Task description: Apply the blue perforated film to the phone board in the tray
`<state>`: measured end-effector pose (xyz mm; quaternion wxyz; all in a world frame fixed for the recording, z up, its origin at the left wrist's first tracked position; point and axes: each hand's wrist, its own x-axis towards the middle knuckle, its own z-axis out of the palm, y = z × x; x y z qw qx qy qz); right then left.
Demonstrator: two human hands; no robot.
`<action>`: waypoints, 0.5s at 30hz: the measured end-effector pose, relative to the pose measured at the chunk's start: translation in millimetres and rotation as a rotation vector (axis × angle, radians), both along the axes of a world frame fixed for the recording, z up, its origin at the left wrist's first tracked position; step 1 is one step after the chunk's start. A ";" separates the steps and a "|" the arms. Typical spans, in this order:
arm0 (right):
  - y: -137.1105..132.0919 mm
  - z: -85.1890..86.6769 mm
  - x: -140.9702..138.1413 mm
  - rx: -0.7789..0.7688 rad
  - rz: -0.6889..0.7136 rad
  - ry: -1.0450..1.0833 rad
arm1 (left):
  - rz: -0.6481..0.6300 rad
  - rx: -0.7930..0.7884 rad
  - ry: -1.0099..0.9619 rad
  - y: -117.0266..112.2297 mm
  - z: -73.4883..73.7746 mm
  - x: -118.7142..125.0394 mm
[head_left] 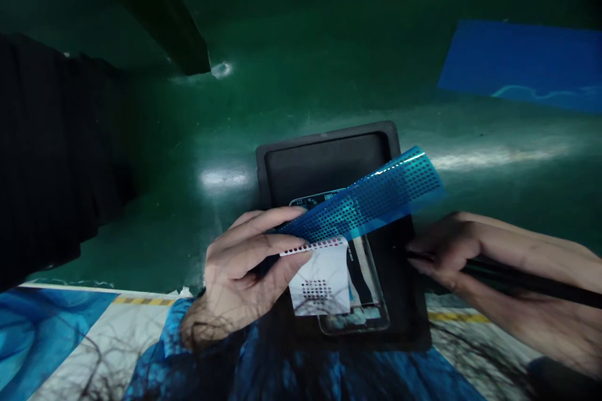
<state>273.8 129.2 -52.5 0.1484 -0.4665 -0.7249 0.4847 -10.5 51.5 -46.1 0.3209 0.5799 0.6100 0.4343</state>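
left hand [239,269] holds blue film [362,203] above a phone [353,321]

the left hand is closed in a pinch on the film's end and its white backing [320,279], keeping the film up off the phone, which lies in a black tray [329,138] whose raised rim boxes it in, on a green surface [141,138]. the right hand [446,250] grips a black rod [527,281] beside the tray, fingers curled round it.

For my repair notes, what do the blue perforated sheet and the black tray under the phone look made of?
The blue perforated sheet looks like thin glossy plastic film: it bends easily and shines along the curve. The black tray looks like matte rubber or silicone, judging by its thick, rounded rim; the look cannot settle which.
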 end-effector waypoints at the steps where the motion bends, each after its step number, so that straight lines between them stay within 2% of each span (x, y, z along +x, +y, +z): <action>1: 1.7 0.9 0.3 0.017 0.063 0.007 | 0.002 0.002 -0.004 0.2 -0.6 0.1; 3: 4.8 1.8 0.4 0.071 0.123 0.039 | 0.011 -0.001 -0.007 0.5 -1.8 0.1; 6: 6.7 -0.7 0.5 0.130 0.099 0.077 | 0.004 -0.013 0.004 0.6 -2.5 -0.2; 12: 6.8 -5.9 -0.9 0.115 0.023 0.066 | 0.011 0.001 0.000 -0.1 0.5 1.8; 15: 8.3 -4.1 -4.2 0.101 -0.028 0.133 | 0.001 0.007 -0.005 -0.4 0.8 0.5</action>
